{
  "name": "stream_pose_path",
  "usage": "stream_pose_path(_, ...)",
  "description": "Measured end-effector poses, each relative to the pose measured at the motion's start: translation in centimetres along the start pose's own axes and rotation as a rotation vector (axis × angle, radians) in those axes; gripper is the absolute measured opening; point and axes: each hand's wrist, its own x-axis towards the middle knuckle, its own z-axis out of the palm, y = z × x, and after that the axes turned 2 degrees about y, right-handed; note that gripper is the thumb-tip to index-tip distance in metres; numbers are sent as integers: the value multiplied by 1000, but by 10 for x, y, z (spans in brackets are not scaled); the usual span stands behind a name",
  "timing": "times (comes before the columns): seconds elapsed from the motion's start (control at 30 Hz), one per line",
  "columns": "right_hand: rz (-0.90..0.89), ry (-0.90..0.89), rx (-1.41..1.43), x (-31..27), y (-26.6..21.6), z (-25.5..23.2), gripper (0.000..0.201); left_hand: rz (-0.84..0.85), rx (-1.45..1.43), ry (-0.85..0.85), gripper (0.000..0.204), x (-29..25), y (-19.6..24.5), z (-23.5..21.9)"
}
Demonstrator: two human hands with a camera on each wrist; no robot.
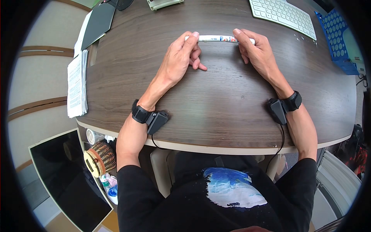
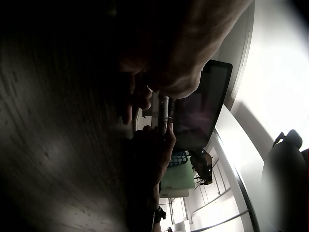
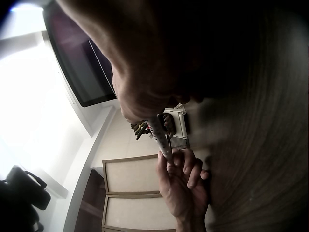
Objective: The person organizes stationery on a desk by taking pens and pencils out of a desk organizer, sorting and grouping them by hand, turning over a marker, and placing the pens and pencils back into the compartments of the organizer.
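Observation:
A white paint marker (image 1: 211,38) with coloured lettering is held level between both hands over the dark wooden desk (image 1: 216,104). My left hand (image 1: 181,56) pinches one end between thumb and forefinger, its lower fingers hanging loosely. At the other end, my right hand (image 1: 258,49) grips the marker, thumb laid along the top and fingers curled beneath. The left wrist view shows the marker (image 2: 163,113) darkly, running from one hand to the other. In the right wrist view the marker (image 3: 159,136) reaches to the left hand's fingertips.
A white keyboard (image 1: 284,17) lies at the back right, beside a blue perforated basket (image 1: 335,40). Stacked papers (image 1: 78,85) and a dark folder (image 1: 98,27) line the left side. Below the desk's left edge stand a monitor (image 1: 69,178) and a woven drum-like container (image 1: 101,159).

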Motion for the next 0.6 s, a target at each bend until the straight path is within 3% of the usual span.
stream_pose_path(0.6, 2, -15, 4, 0, -1, -1, 49, -1, -6, -5, 44, 0, -1, 0)
